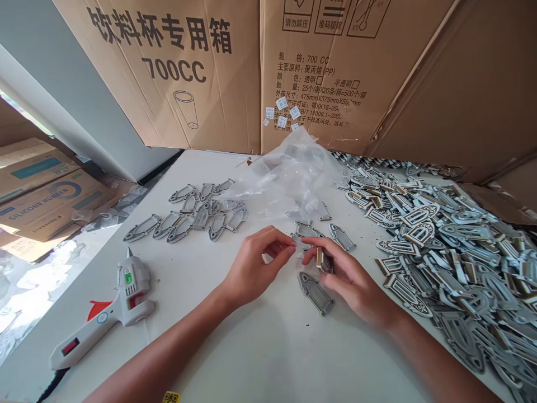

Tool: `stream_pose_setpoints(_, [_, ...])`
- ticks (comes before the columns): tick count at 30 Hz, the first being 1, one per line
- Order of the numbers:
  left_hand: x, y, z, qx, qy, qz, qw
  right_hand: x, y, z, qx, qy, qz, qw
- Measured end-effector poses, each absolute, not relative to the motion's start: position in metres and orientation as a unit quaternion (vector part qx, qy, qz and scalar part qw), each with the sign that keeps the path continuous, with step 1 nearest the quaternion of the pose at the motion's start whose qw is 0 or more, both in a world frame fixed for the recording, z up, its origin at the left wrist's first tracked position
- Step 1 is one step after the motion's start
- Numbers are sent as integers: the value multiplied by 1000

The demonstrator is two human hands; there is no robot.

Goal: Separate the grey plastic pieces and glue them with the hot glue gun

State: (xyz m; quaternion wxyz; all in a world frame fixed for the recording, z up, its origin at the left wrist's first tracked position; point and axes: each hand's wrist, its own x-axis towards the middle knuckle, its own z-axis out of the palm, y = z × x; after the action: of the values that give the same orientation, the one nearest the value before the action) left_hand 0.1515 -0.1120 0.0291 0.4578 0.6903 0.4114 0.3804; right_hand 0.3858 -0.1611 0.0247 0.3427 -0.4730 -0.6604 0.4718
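Observation:
My left hand (pixel 254 263) hovers over the middle of the white table, thumb and forefinger pinched together. Whatever lies between those fingertips is too small to make out. My right hand (pixel 354 282), just beside it, grips a small arched frame piece (pixel 320 259) turned on edge, with a brownish strip along its side. Beneath the right fingers a grey arched frame (pixel 316 294) lies flat on the table. Just beyond the hands rest a few more such frames (pixel 342 238), partly hidden by the fingers.
A large heap of arched frames (pixel 444 252) covers the right side. Another group of frames (pixel 201 215) lies left of a crumpled clear plastic bag (pixel 289 173). A glue gun (pixel 130 285) sits at left. Tall cardboard boxes (pixel 235 112) wall off the back.

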Motion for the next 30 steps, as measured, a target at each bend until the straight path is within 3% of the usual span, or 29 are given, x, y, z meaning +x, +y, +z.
stream_pose_setpoints(10, [152, -113, 32, 691, 422, 382, 445, 393, -153, 16, -542, -708, 281, 355])
stream_pose_setpoints(19, [152, -114, 33, 691, 409, 371, 467, 386, -158, 20, -519, -719, 363, 286])
stream_pose_setpoints(25, [151, -114, 37, 690, 407, 352, 484, 386, -156, 23, -494, -729, 311, 359])
stream_pose_setpoints(30, [152, -115, 37, 699, 391, 326, 502, 385, -155, 25, -483, -678, 397, 385])
